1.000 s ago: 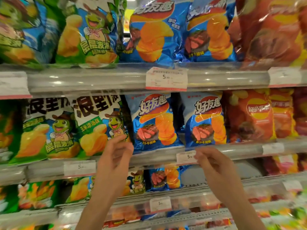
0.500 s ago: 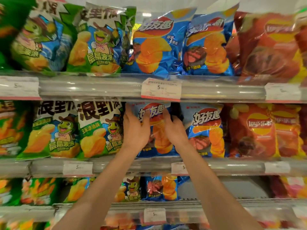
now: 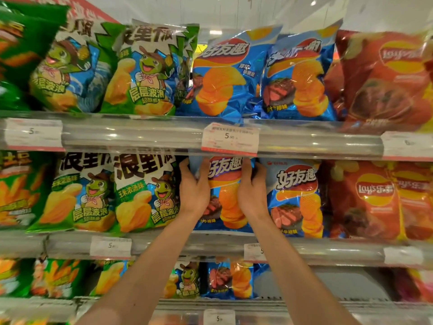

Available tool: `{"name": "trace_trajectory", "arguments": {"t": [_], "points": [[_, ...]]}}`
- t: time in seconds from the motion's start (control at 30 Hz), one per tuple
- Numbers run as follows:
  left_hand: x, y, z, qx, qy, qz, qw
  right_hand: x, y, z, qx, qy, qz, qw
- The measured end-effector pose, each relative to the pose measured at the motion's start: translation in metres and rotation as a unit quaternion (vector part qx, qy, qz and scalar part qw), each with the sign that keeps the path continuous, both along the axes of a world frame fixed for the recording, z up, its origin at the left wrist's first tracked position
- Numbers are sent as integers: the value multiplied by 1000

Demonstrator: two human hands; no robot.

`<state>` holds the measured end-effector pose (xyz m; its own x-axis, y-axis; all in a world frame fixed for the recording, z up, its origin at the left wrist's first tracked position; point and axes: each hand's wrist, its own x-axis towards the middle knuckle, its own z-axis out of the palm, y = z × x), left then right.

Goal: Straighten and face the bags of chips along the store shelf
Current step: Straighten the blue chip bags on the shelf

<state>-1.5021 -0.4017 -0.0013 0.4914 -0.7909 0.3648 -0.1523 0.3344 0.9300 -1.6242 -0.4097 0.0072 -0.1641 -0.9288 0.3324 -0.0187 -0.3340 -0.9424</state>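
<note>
Both hands — left hand and right hand — clasp the blue chip bag at the middle shelf's front edge, still being squared — neighbouring bags look faced, lower rows seemingly remain.

Bright, even store light comes from ceiling lamps overhead, leaving only soft shadows under each shelf. Glare streaks run along the clear shelf rail and sparkle on the foil chip bags. The wide lens bows the shelves, and the edges smear, especially the red bags at right.
</note>
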Motion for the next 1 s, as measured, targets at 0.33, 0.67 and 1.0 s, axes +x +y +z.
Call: {"name": "trace_trajectory", "arguments": {"t": [0.33, 0.67, 1.0], "points": [[-1, 12, -13, 71, -17, -77, 994, -8, 13, 2, 92, 61, 50, 993], [10, 2, -23, 98, -67, -66, 991, 0, 2, -6, 108, 117, 34, 987], [8, 8, -23, 60, -70, -53, 994, 1, 2, -11, 62, 167, -18, 984]]}}
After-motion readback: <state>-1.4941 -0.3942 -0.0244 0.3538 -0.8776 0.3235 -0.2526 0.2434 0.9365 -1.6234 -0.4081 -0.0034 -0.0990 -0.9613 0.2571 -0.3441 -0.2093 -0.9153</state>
